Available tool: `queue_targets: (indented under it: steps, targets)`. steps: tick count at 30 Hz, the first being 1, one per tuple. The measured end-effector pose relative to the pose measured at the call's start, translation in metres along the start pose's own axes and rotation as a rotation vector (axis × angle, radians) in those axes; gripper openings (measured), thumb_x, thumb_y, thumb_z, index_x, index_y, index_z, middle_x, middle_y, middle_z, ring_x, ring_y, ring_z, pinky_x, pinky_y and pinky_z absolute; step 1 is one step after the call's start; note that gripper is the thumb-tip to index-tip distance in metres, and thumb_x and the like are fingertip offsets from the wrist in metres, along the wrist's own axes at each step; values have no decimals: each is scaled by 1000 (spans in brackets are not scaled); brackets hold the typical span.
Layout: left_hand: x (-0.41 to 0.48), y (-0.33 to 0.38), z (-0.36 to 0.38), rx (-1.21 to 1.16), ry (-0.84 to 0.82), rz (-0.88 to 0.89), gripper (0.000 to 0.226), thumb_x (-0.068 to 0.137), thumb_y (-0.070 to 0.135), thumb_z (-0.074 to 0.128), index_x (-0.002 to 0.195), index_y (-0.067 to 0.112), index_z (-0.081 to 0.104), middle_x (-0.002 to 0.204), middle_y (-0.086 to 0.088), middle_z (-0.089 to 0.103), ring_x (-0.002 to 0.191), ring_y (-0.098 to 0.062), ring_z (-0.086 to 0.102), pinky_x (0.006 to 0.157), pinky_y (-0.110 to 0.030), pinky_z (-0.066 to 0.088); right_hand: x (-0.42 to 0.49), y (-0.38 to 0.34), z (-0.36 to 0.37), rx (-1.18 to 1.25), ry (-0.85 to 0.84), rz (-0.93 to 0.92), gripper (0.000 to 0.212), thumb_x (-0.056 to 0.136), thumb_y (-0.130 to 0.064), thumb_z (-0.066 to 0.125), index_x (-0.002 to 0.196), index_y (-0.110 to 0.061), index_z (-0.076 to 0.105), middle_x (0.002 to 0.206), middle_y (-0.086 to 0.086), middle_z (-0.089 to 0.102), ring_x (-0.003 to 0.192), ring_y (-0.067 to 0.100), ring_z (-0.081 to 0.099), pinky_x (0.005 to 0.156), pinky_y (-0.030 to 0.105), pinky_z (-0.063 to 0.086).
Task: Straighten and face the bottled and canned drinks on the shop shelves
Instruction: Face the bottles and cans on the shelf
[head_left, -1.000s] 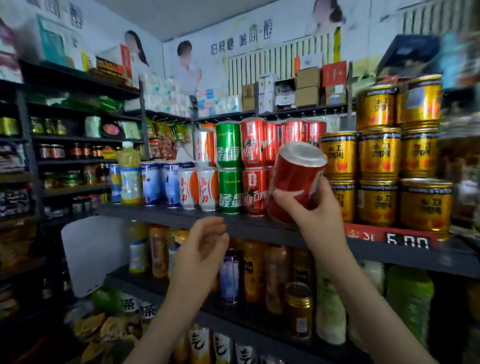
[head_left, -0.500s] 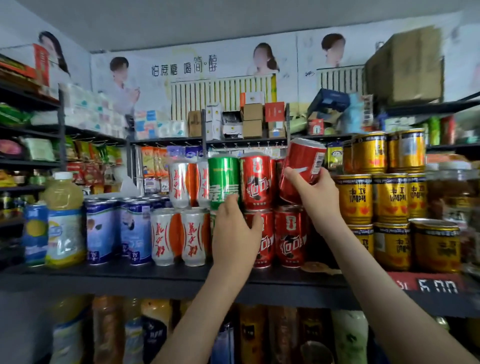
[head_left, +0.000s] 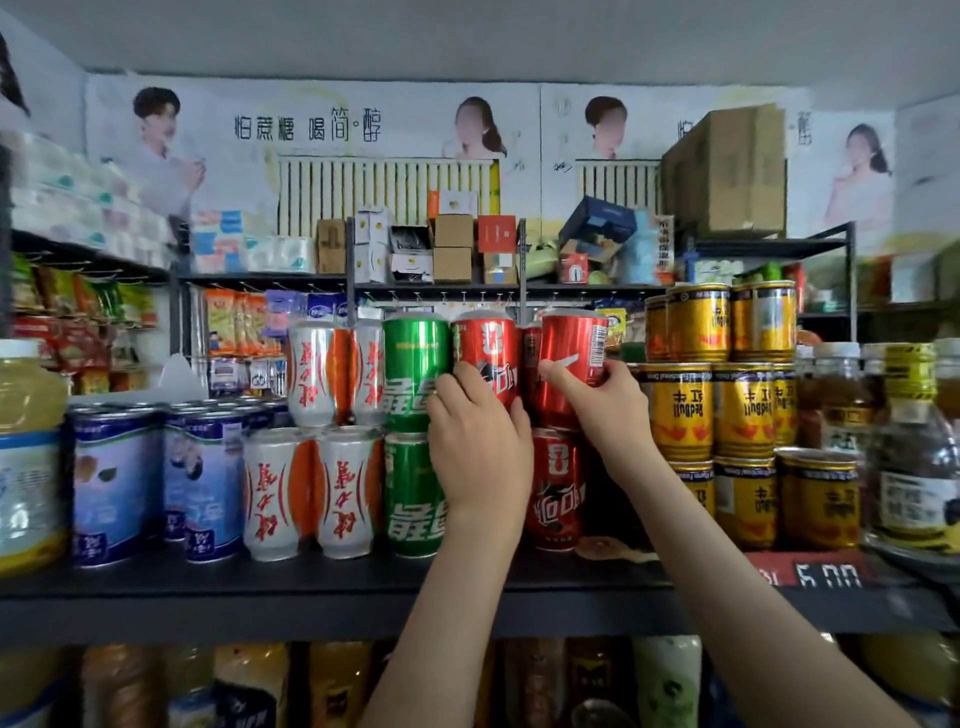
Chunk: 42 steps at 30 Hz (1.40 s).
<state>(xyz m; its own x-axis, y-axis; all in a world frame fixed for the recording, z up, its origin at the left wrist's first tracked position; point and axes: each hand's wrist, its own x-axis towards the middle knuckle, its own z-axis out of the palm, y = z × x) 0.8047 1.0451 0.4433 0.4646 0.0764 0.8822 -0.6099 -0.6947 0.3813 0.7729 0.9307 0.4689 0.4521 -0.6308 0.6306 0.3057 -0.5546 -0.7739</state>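
Clamped right grip (head_left: 608, 410) round held red can (head_left: 569, 353): upright, long axis vertical, directly above lower red can (head_left: 553, 488), set back from shelf (head_left: 311, 587) front edge. Wrapped left grip (head_left: 480, 447) round neighbouring red can (head_left: 485, 348), immediately left. Judged barcode facing outward, so rotation about vertical axis required.

One view only: head-worn, wide-angle. Looks straight ahead into the drinks shelf (head_left: 311, 587) from a little above its board, top face showing. Ceiling strip along 12 o'clock. Close range: both forearms enter from 6 o'clock, with left hand (head_left: 478, 457) dead centre and right hand (head_left: 608, 410) just toward 3 o'clock, round the red can (head_left: 571, 353). Gold cans (head_left: 727, 405) at 3 o'clock, blue-label cans (head_left: 156, 478) at 9 o'clock. Lower-shelf bottles (head_left: 249, 686) blurred along 6 o'clock. Wall poster (head_left: 311, 130) at 11 o'clock, well behind the cans. Straight edges bowed toward frame borders.
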Motion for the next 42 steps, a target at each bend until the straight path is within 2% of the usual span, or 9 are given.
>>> queue_targets:
  steps: [5, 10, 15, 19, 22, 26, 29, 36, 42]
  targets:
    - [1, 4, 8, 41, 43, 30, 77, 68, 43, 78, 121, -6, 53, 107, -18, 60, 94, -30, 59, 76, -35, 53, 2, -1, 4, -9, -10, 6, 72, 71, -55, 73, 126, -17, 47, 111, -1, 62, 94, 15, 63, 81, 31, 53]
    - [-1, 5, 15, 19, 21, -19, 83, 64, 36, 84, 126, -6, 49, 114, -18, 58, 98, -30, 57, 82, -36, 51, -1, 3, 3, 51, -86, 13, 74, 72, -53, 73, 130, -17, 42, 115, -1, 60, 96, 15, 62, 70, 23, 49]
    - [-5, 5, 19, -66, 9, -25, 77, 75, 27, 77, 135, -5, 39, 125, -20, 51, 111, -32, 50, 96, -40, 44, -5, 4, 0, 30, -208, -11, 71, 78, -50, 70, 134, -22, 37, 115, -5, 57, 97, 13, 59, 74, 24, 48]
    - [-5, 7, 18, -133, -15, -30, 74, 85, 24, 67, 142, -2, 29, 137, -19, 41, 122, -32, 39, 105, -40, 34, -7, 2, -3, 17, -222, -27, 68, 78, -50, 70, 132, -23, 40, 120, -2, 57, 103, 16, 59, 80, 28, 49]
    - [-6, 8, 18, -152, -13, -46, 73, 86, 23, 66, 143, -1, 27, 139, -18, 39, 124, -30, 37, 106, -40, 33, -7, 0, -4, 10, -208, -55, 66, 79, -46, 71, 132, -21, 41, 118, -3, 58, 104, 15, 59, 80, 26, 48]
    - [-6, 6, 19, -182, -8, -48, 74, 85, 22, 67, 143, -2, 28, 139, -18, 39, 125, -31, 36, 106, -41, 33, -8, -2, -2, 35, -166, -48, 79, 79, -42, 73, 140, -17, 29, 119, -1, 54, 99, 12, 56, 74, 22, 47]
    - [-7, 3, 19, -193, -21, -53, 74, 87, 23, 65, 144, -1, 25, 142, -18, 36, 129, -31, 32, 109, -40, 30, -8, -3, -2, 24, -185, -53, 75, 81, -41, 71, 140, -18, 32, 119, -3, 54, 94, 9, 53, 68, 17, 44]
    - [-7, -2, 17, -231, -35, -44, 73, 89, 23, 63, 146, 1, 23, 144, -17, 34, 132, -30, 30, 110, -40, 29, -14, -6, -4, -13, -198, -93, 65, 85, -39, 66, 140, -19, 37, 101, -15, 49, 88, 3, 55, 60, 10, 38]
    - [-8, -3, 17, -239, -47, -39, 74, 90, 25, 61, 147, 2, 19, 146, -16, 31, 134, -28, 26, 112, -38, 26, -17, -5, -8, -56, -249, -83, 76, 82, -35, 71, 144, -19, 29, 107, -12, 46, 88, 1, 46, 62, 9, 37]
